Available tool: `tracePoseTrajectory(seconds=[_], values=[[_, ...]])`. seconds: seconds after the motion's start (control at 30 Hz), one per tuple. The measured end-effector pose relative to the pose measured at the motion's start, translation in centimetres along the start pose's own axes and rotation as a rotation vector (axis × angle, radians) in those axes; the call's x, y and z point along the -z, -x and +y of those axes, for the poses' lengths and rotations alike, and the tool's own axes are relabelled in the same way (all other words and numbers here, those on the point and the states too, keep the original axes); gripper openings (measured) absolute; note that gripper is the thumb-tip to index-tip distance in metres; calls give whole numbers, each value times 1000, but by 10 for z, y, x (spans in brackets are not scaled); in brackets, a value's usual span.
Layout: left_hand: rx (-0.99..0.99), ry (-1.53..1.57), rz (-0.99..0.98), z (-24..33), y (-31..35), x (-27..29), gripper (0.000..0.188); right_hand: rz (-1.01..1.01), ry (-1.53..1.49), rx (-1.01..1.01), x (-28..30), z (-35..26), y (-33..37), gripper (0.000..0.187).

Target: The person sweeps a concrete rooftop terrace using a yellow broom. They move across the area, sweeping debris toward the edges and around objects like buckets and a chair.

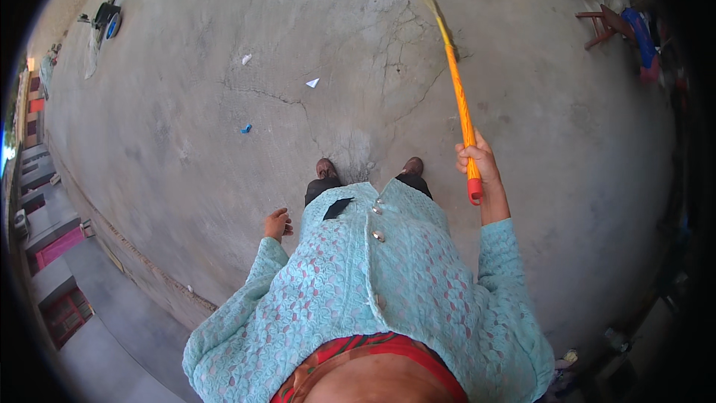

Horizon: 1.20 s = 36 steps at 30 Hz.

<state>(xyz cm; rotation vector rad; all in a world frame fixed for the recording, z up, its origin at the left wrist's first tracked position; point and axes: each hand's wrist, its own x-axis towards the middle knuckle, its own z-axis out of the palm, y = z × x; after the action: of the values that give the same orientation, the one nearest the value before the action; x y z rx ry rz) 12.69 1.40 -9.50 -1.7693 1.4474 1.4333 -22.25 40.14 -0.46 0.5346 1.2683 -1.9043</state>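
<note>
"Head view: what is being held, and by which hand?"

"A slim, orange-handled broom (456, 78) is gripped by the right hand (481, 160), whose fingers are wrapped round the handle just beyond its red, plastic-looking end cap (475, 192). The broom is held out ahead and to the right, with its thin, pale yellow bristles (426, 1) pointed away from the body. Whether the grey, cracked concrete floor (559, 164) is touched by them cannot be told."

"And the left hand (278, 225)?"

"It is held low beside the body, its fingers loosely curled and half open; nothing is seen in it."

"Which step can be judged to be in hand?"

"Sweeping, it would seem. A white, paper-like triangle (312, 83), a crumpled white scrap (246, 59) and a small bright-blue scrap (246, 129) are scattered to the left of the broom, not yet gathered."

"What would be called for by the next move?"

"By judgement, the bristles would have to be swung leftward, low against the floor, for those scraps to be reached."
</note>
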Motion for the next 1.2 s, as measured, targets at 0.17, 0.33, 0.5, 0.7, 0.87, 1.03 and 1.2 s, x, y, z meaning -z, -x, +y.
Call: tracePoseTrajectory(seconds=[0.17, 0.33, 0.5, 0.7, 0.87, 1.03, 1.2], values=[[-56, -97, 2, 8, 28, -11, 34, 215, -76, -73, 50, -14, -38, 29], [-122, -173, 72, 6, 56, -9, 35, -6, -94, -195, 61, -4, -81, 9], [-292, -285, 44, -16, 40, -9, 34, -327, -288, -232, 12, -12, -115, 11], [-389, -400, -15, -21, -16, -15, 30, -696, -470, -260, -28, -79, -137, 31], [-211, -335, -4, 39, -64, -64, 30, -696, -386, -149, -26, -148, -144, 54], [-17, -35, -172, 194, -69, -146, 35, -454, -253, -14, 3, -216, -124, 63], [-128, -105, -256, 330, -69, -206, 38, -19, -243, 139, 61, -244, -95, 60]])
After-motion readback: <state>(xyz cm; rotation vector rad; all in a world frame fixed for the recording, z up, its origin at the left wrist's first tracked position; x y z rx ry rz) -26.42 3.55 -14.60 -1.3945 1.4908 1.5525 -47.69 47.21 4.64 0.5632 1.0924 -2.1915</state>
